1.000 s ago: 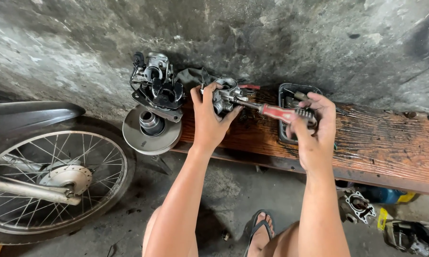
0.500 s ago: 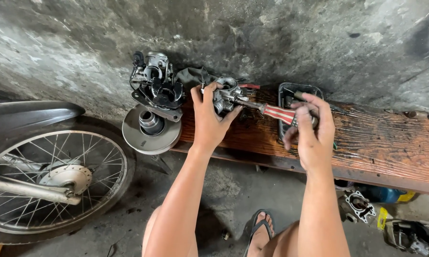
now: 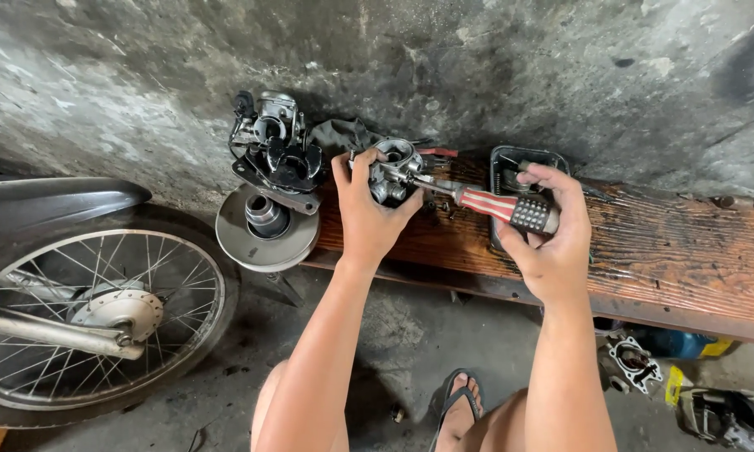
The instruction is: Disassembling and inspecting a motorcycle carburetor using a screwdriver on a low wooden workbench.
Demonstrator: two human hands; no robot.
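My left hand (image 3: 367, 209) grips a small metal carburettor (image 3: 394, 166) and holds it down on the wooden bench (image 3: 687, 251). My right hand (image 3: 548, 230) is wrapped around the red-and-white striped handle of a screwdriver (image 3: 502, 208). The shaft runs left, with its tip against the carburettor. A second, darker carburettor body (image 3: 275, 146) stands at the bench's left end, beside my left hand.
A round metal pulley disc (image 3: 266, 230) leans at the bench's left end. A small dark tray (image 3: 528, 163) sits behind my right hand. A spoked motorcycle wheel (image 3: 84, 318) is at lower left. A rough concrete wall rises behind. Engine parts (image 3: 636, 364) lie on the floor at right.
My right hand has turned on the screwdriver handle, its fingers shifting their hold. The left hand and the carburettor stay in place.
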